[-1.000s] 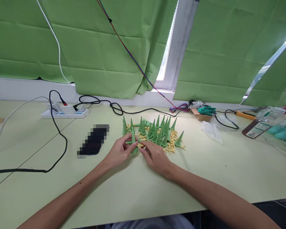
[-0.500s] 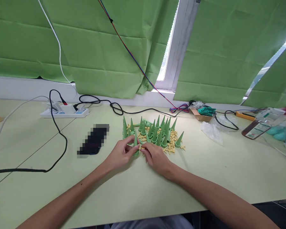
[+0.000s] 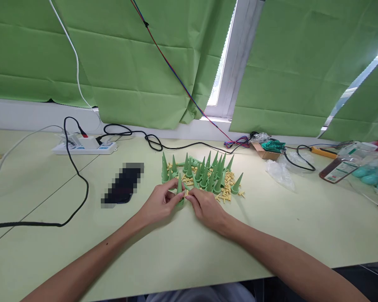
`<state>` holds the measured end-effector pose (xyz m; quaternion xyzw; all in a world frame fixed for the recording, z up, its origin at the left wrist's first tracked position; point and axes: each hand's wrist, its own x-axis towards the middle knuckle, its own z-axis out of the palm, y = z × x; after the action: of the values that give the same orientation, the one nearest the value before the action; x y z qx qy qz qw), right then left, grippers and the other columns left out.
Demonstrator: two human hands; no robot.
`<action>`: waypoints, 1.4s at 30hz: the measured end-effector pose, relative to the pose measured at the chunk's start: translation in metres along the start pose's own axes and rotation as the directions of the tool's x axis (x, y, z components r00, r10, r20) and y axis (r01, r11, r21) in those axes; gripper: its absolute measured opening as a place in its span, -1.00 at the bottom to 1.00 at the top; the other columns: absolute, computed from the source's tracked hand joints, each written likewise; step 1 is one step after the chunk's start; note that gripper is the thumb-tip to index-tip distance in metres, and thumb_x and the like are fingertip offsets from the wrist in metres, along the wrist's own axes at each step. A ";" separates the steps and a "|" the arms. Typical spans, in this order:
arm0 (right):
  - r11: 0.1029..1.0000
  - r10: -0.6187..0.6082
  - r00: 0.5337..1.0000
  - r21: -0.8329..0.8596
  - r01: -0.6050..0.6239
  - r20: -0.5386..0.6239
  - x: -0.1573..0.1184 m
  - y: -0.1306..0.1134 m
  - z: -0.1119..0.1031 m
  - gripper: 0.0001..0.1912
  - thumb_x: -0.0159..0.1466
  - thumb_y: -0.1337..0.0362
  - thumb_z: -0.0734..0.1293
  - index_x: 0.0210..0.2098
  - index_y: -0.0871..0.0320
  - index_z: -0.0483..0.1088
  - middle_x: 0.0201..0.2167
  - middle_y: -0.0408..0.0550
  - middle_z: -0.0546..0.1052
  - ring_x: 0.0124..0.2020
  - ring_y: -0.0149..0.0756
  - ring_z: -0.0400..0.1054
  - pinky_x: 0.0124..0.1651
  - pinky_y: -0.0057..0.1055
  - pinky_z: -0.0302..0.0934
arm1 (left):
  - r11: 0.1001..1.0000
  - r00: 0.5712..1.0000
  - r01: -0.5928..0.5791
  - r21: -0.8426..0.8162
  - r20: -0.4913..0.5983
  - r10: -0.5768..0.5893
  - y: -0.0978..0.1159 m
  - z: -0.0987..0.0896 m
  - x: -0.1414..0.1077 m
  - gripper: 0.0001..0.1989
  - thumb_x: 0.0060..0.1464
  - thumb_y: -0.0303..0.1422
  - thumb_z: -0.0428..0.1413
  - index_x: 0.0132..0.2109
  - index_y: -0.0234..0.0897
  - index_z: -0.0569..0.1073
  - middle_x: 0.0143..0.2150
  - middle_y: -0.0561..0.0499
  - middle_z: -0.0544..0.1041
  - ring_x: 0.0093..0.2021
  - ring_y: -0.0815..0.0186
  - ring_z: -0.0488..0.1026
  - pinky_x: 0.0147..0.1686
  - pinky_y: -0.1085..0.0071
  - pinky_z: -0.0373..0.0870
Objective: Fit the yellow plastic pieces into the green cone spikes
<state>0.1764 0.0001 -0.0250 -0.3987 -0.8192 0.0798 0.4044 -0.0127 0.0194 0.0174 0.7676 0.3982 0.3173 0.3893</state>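
My left hand [image 3: 162,199] is closed around a green plastic cone [image 3: 179,184], which stands upright near the front of a group of similar cones. Close against it, my right hand [image 3: 206,205] pinches a small yellow plastic peg [image 3: 186,192] at the cone's side. Whether the peg sits in the cone is too small to tell. Behind both hands stand several more green cones [image 3: 203,178] with round bases. Small yellow branched pieces [image 3: 228,186] lie loose among them and to their right.
A blurred dark phone [image 3: 124,184] lies to the left. Behind it are a white power strip [image 3: 85,147] and black cable [image 3: 87,188]. At the right are a small carton [image 3: 266,154], a clear plastic bag [image 3: 280,175] and a brown bottle [image 3: 338,168]. The table's front edge [image 3: 176,289] is near me.
The yellow peg between my fingers has turned and shows less of its length. Both hands have stayed at nearly the same spot, and the view has shifted slightly.
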 end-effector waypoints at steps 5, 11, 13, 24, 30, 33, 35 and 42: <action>0.999 0.010 1.000 -0.052 -0.009 0.011 0.000 0.001 0.002 -0.66 0.49 0.25 0.08 -0.42 0.09 0.24 -0.59 -0.17 0.34 -0.61 -0.32 0.23 -0.51 -0.41 0.04 | 1.000 1.000 -0.003 0.004 0.002 0.003 -0.001 0.000 0.000 -0.80 0.23 -0.19 0.04 -0.19 -0.24 0.36 -0.43 0.14 0.25 -0.61 0.50 0.06 -0.61 0.52 -0.06; 0.998 0.052 0.999 -0.044 -0.052 0.004 0.001 0.000 0.001 -0.64 0.50 0.23 0.09 -0.44 0.08 0.21 -0.60 -0.20 0.31 -0.62 -0.35 0.18 -0.51 -0.42 -0.01 | 1.000 1.000 0.000 0.021 0.007 0.000 -0.004 0.001 0.001 -0.79 0.25 -0.18 0.04 -0.17 -0.25 0.35 -0.42 0.12 0.29 -0.60 0.49 0.06 -0.60 0.51 -0.06; 0.997 0.068 0.998 -0.028 -0.068 0.009 0.002 -0.001 0.000 -0.67 0.50 0.22 0.10 -0.41 0.09 0.23 -0.58 -0.19 0.33 -0.59 -0.34 0.21 -0.49 -0.43 0.01 | 1.000 1.000 0.008 0.014 -0.003 -0.008 -0.005 0.000 0.001 -0.78 0.25 -0.18 0.04 -0.17 -0.26 0.34 -0.42 0.11 0.30 -0.60 0.49 0.05 -0.59 0.50 -0.08; 0.999 0.051 0.992 -0.006 -0.050 0.113 0.000 0.000 0.000 -0.78 0.48 0.29 0.07 -0.28 0.11 0.24 -0.43 -0.09 0.42 -0.45 -0.29 0.29 -0.39 -0.44 0.08 | 1.000 1.000 0.019 0.008 -0.013 -0.019 -0.006 0.001 0.002 -0.79 0.24 -0.19 0.04 -0.20 -0.26 0.32 -0.54 0.18 0.16 -0.61 0.47 0.05 -0.59 0.52 -0.07; 0.994 0.104 0.988 0.002 -0.105 0.118 0.000 0.000 0.000 -0.73 0.48 0.25 0.06 -0.38 0.08 0.14 -0.54 -0.17 0.31 -0.55 -0.34 0.19 -0.46 -0.45 -0.03 | 1.000 1.000 0.007 0.004 0.004 -0.007 -0.006 0.000 0.001 -0.80 0.26 -0.19 0.02 -0.19 -0.24 0.32 -0.61 0.23 0.07 -0.60 0.45 -0.02 -0.59 0.53 -0.09; 0.993 0.117 0.986 0.011 -0.119 0.117 0.000 -0.001 0.000 -0.70 0.48 0.23 0.05 -0.41 0.08 0.11 -0.57 -0.20 0.26 -0.58 -0.36 0.14 -0.48 -0.45 -0.07 | 1.000 1.000 -0.005 0.001 0.015 0.005 -0.005 0.000 0.001 -0.80 0.27 -0.19 0.02 -0.17 -0.23 0.33 -0.61 0.23 0.09 -0.59 0.45 -0.02 -0.59 0.53 -0.08; 0.991 0.126 0.985 0.021 -0.130 0.120 0.000 0.000 0.000 -0.68 0.48 0.22 0.04 -0.42 0.08 0.10 -0.58 -0.20 0.27 -0.59 -0.37 0.14 -0.48 -0.45 -0.07 | 1.000 1.000 -0.013 0.003 0.020 0.013 -0.004 0.000 0.001 -0.80 0.27 -0.19 0.01 -0.16 -0.24 0.34 -0.60 0.23 0.10 -0.59 0.45 0.00 -0.59 0.53 -0.06; 0.989 0.141 0.987 0.027 -0.143 0.076 0.001 0.000 0.000 -0.67 0.48 0.20 0.05 -0.42 0.08 0.13 -0.56 -0.18 0.30 -0.57 -0.36 0.15 -0.46 -0.43 -0.05 | 0.997 0.998 -0.068 0.044 -0.005 0.068 -0.002 0.000 0.001 -0.76 0.27 -0.19 0.02 -0.08 -0.26 0.42 -0.33 0.02 0.46 -0.54 0.43 0.26 -0.55 0.52 0.25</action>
<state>0.1758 0.0010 -0.0240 -0.4462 -0.8017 0.1363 0.3736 -0.0134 0.0209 0.0156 0.7879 0.3800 0.3242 0.3601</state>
